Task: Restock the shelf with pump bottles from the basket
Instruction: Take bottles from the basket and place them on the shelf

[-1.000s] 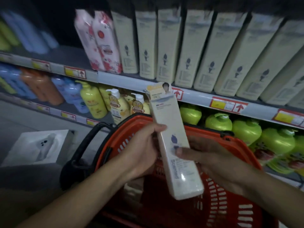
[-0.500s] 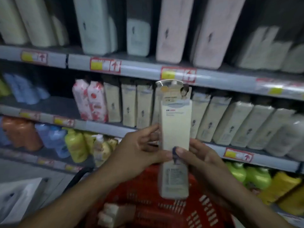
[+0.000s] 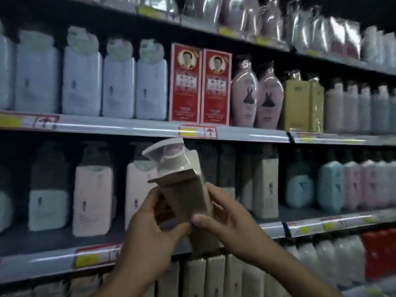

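A cream boxed pump bottle (image 3: pixel 186 189) with a clear plastic cap over its pump is tilted away from me, top toward the shelf. My left hand (image 3: pixel 150 228) grips its lower left side, and my right hand (image 3: pixel 225 219) grips its lower right side, thumb across the front. The bottle hangs in front of the middle shelf (image 3: pixel 272 228), where similar cream boxed bottles (image 3: pixel 264 189) stand in a row. The basket is out of view.
Pale pump bottles (image 3: pixel 92 196) stand left on the middle shelf, teal and pink ones (image 3: pixel 332 187) right. The shelf above holds white bottles (image 3: pixel 81 80), two red boxes (image 3: pixel 200 84) and pink bottles (image 3: pixel 256 95). More cream boxes (image 3: pixel 214 275) stand below.
Both hands have lifted the boxed bottle out of the basket up to the middle shelf and tipped its top forward. My view has risen, and the basket has dropped out of sight.
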### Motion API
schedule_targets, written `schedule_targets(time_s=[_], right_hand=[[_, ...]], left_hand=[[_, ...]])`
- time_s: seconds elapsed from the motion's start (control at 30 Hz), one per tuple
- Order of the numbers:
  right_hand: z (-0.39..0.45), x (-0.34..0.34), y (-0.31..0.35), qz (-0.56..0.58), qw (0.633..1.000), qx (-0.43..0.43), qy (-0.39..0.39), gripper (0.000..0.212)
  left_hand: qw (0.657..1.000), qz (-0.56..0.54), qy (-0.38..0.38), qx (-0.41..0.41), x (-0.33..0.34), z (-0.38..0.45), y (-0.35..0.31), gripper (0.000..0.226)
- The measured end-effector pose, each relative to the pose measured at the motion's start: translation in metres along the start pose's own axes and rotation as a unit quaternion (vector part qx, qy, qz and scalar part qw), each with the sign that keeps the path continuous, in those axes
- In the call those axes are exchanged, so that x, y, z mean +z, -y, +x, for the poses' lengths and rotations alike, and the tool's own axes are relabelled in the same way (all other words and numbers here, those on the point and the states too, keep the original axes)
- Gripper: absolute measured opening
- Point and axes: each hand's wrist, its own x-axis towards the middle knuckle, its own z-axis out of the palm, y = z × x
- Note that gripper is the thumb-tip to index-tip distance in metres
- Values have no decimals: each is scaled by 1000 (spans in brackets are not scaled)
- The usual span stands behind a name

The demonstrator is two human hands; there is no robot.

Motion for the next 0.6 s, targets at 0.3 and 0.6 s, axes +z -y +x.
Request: schedule_targets(time_s=[0.3,0.6], right_hand=[[30,-74,-57,-204,979,-4,-20,78],[86,-67,-109,-208,977,35,27,77]], left_hand=[[997,-18,-65,-49,97,55,26,52],[990,47,-91,-92,96,101,78,54]])
